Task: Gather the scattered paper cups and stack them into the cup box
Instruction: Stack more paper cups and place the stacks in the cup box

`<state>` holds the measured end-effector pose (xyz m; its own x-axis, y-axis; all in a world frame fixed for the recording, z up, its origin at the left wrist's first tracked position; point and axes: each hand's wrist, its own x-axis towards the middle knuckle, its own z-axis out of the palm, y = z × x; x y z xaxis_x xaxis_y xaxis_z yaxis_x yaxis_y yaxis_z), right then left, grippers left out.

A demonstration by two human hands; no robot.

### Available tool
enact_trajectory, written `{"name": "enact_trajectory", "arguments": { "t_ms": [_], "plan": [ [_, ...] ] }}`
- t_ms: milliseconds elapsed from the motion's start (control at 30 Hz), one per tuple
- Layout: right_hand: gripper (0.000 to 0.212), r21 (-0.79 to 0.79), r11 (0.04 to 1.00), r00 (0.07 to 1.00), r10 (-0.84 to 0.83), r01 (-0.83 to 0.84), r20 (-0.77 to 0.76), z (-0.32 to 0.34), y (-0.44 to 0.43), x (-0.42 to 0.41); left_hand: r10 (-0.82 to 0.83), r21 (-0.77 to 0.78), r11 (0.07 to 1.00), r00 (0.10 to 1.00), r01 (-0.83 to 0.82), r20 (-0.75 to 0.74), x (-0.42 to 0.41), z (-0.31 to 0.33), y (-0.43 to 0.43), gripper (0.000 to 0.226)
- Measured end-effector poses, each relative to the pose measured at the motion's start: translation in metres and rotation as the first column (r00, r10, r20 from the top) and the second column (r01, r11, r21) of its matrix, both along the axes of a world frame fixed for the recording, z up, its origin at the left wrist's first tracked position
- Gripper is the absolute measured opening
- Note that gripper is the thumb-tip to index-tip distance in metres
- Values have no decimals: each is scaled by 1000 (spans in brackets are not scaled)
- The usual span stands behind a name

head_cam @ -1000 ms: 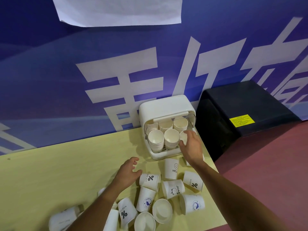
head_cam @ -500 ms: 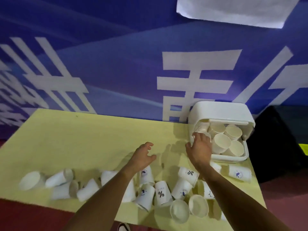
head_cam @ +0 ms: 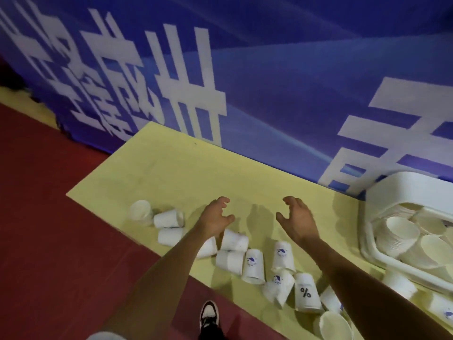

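My left hand (head_cam: 215,217) and right hand (head_cam: 297,222) hover empty over the pale yellow bench (head_cam: 171,173), fingers spread and loosely curled. The scattered white paper cups (head_cam: 253,266) lie mostly on their sides under my wrists and forearms, with a few more near the bench's left corner. The white plastic cup box (head_cam: 402,190), partly filled with stacks, sits at the far right. The cups look light and free to roll, so I judge a careless sweep could send some off the near edge onto the red floor (head_cam: 49,217). Squeezing too hard could crush a rim, and that cup would not nest.
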<state>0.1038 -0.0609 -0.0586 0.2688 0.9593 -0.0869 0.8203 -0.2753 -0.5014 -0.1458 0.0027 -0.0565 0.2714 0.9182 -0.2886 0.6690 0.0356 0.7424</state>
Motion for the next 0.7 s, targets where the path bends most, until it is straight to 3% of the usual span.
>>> {"name": "enact_trajectory", "arguments": {
  "t_ms": [267, 433, 600, 700],
  "plan": [
    [53, -78, 959, 962, 270, -273, -45, -6, 59, -138, 189, -7, 982, 981, -189, -35, -123, -9, 11, 53],
    [61, -193, 896, 916, 392, -400, -80, -17, 81, -205, 295, 86, 954, 951, -287, -93, -185, -23, 13, 55],
    [70, -272, 846, 887, 454, -459, -85, -35, 91, -252, 390, 222, 911, 901, -348, -189, -225, -36, 29, 64],
    [78, -314, 827, 880, 469, -467, -73, -46, 98, -267, 402, 219, 910, 879, -352, -258, -237, -45, 42, 71]
  ]
}}
